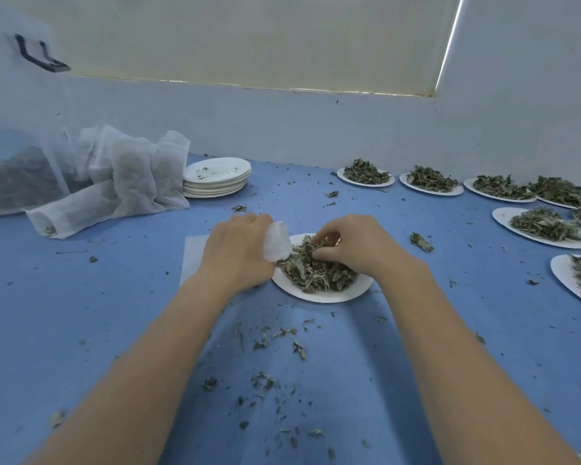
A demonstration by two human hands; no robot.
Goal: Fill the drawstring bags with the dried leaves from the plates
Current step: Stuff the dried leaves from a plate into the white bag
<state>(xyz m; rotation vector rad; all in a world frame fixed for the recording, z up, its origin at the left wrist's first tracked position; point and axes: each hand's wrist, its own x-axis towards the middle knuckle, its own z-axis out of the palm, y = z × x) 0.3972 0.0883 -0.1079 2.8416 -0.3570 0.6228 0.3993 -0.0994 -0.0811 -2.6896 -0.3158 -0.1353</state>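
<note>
1. Done: filled bags [135,176] are piled far left of the centre plate [322,293], beside a stack of emptied plates [217,177].
2. In hand: at the centre plate an empty bag [275,241] is gripped by the left hand [239,253]; leaves [311,268] are pinched by the right hand [356,245].
3. Left: several full plates [503,218] wait right of it on the surface [81,297].

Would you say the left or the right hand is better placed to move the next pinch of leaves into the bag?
The right hand: its fingers already pinch the dried leaves on the plate, beside the bag's mouth. The left hand is occupied holding the drawstring bag at the plate's edge.
</note>
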